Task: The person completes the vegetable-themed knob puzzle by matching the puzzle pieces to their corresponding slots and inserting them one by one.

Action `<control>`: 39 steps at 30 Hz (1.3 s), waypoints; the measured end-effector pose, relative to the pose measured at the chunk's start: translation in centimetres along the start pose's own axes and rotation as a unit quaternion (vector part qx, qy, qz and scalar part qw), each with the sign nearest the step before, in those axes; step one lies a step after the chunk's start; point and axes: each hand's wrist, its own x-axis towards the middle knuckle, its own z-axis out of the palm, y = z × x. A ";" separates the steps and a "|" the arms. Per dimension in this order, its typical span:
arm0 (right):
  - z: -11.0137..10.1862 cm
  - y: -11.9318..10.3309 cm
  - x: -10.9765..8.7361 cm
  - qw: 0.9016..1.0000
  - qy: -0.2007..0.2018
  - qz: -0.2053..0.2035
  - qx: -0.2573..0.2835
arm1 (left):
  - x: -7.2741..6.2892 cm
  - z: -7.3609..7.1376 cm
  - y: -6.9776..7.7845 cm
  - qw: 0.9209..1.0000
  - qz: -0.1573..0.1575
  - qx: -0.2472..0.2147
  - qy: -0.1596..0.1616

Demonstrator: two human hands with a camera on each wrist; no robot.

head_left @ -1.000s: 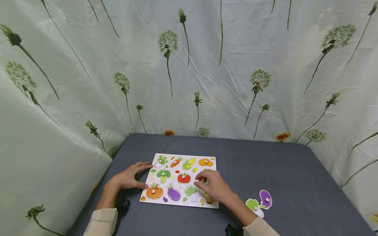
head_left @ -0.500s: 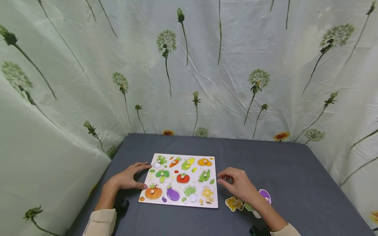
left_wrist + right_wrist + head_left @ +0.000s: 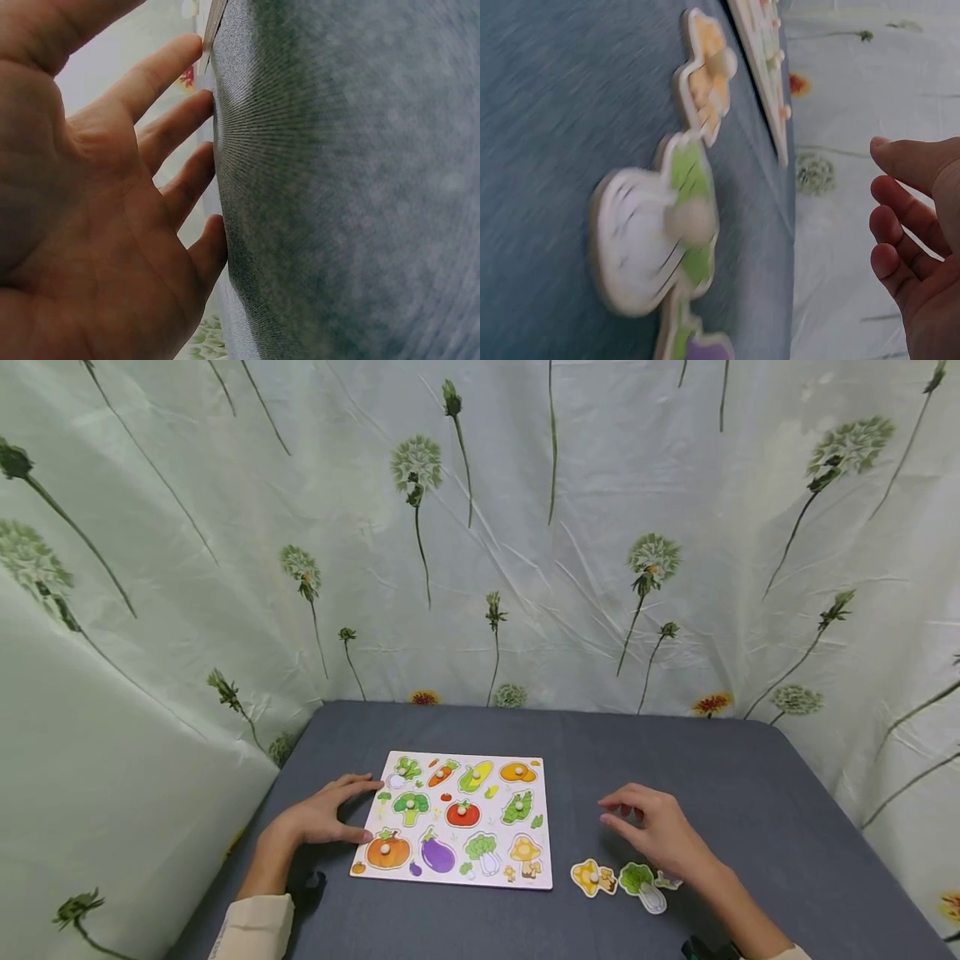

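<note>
A white vegetable puzzle board (image 3: 491,827) lies on the table, left of centre in the head view. At its left edge rests my left hand (image 3: 321,814), thumb and fingers spread along that side; the left wrist view shows the palm facing the board. My right hand (image 3: 656,831) hovers to the right of the board, fingers loosely bent and holding nothing. Below it are three knobbed pieces: a yellow mushroom (image 3: 587,877), a bok choy (image 3: 643,888) and, partly hidden by the wrist in the head view, a purple eggplant (image 3: 711,351).
Knobbed pieces such as the tomato (image 3: 462,814), pumpkin (image 3: 388,852) and broccoli (image 3: 410,807) sit in the board. Along its bottom row, the printed eggplant, bok choy and mushroom shapes show no knobs. A dandelion-patterned curtain (image 3: 570,568) hangs behind the grey table (image 3: 420,922).
My right hand moved from over the board to its right, leaving the mushroom piece on the table beside the bok choy, then shifted farther right with nothing in it. The left hand stayed put.
</note>
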 end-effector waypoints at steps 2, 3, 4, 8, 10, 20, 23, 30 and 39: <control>-0.3 0.5 -0.6 1.000 -0.001 0.005 -0.002 | 0.0 0.0 0.0 1.000 0.001 0.001 0.002; -0.5 0.7 -0.9 1.000 -0.003 0.008 -0.003 | 0.0 0.0 0.0 1.000 0.003 0.002 0.003; -0.6 0.9 -1.2 1.000 -0.004 0.012 -0.004 | 0.0 0.0 0.0 1.000 0.002 0.002 0.003; -1.3 1.8 -2.6 0.999 -0.014 0.029 -0.011 | -0.1 0.0 0.0 1.000 0.001 0.006 0.003; -1.7 2.3 -3.2 0.999 -0.016 0.034 -0.015 | -0.2 0.0 0.0 1.000 -0.001 0.005 0.003; -3.0 4.2 -5.9 0.997 -0.032 0.054 -0.036 | -0.2 0.0 0.0 1.000 -0.001 -0.003 0.007; -3.1 4.6 -6.6 0.997 -0.043 0.051 -0.038 | -0.2 0.1 0.0 1.000 -0.002 -0.003 0.007; -2.7 5.4 -7.7 0.998 -0.063 0.017 -0.002 | -0.2 0.2 -0.2 1.000 -0.002 -0.004 0.005; -3.3 5.9 -8.3 0.997 -0.066 0.036 0.021 | -0.1 0.1 0.0 1.000 -0.007 -0.008 0.004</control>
